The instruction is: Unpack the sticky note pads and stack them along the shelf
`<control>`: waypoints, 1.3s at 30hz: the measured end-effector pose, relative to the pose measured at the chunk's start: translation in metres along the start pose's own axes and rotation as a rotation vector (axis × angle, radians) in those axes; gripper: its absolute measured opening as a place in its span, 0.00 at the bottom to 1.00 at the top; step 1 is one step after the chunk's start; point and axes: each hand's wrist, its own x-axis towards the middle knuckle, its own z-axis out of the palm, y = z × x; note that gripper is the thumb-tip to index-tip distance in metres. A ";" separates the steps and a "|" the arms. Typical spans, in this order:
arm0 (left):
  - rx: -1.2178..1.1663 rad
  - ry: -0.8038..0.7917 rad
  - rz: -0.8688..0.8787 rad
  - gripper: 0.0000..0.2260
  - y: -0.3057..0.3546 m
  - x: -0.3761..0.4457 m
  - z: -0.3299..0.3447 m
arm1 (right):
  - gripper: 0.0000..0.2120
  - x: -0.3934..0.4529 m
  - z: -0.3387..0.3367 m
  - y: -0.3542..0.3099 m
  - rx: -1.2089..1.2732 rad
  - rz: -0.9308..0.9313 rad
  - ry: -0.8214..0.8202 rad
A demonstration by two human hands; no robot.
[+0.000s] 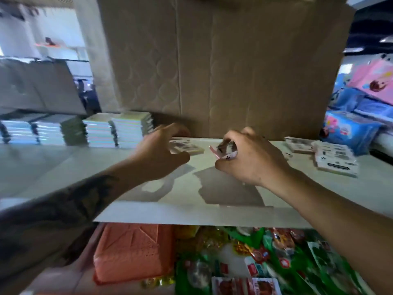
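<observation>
hands over white shelf (148, 211): our right hand (251, 158) curls fingers + thumb round a small wrapped sticky note pad (226, 151), held just above the shelf, while our left hand (161, 152) hovers w/ fingers spread + relaxed over another pad (187, 146) lying flat on the shelf; can't tell if it touches. more pads (331, 156) lie loose at right, stacked pads (119, 129) sit at left, big cardboard box (223, 67) stands behind. orange pack (131, 254) + green snack bags (287, 262) lie below.
</observation>
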 end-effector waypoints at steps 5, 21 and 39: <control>0.021 0.042 -0.062 0.25 -0.096 -0.059 -0.088 | 0.20 0.008 0.039 -0.116 0.042 -0.097 -0.049; 0.063 0.166 -0.219 0.22 -0.310 -0.165 -0.269 | 0.23 0.029 0.130 -0.392 0.045 -0.260 -0.117; 0.209 0.241 -0.340 0.16 -0.482 -0.135 -0.348 | 0.23 0.138 0.202 -0.558 0.037 -0.470 -0.288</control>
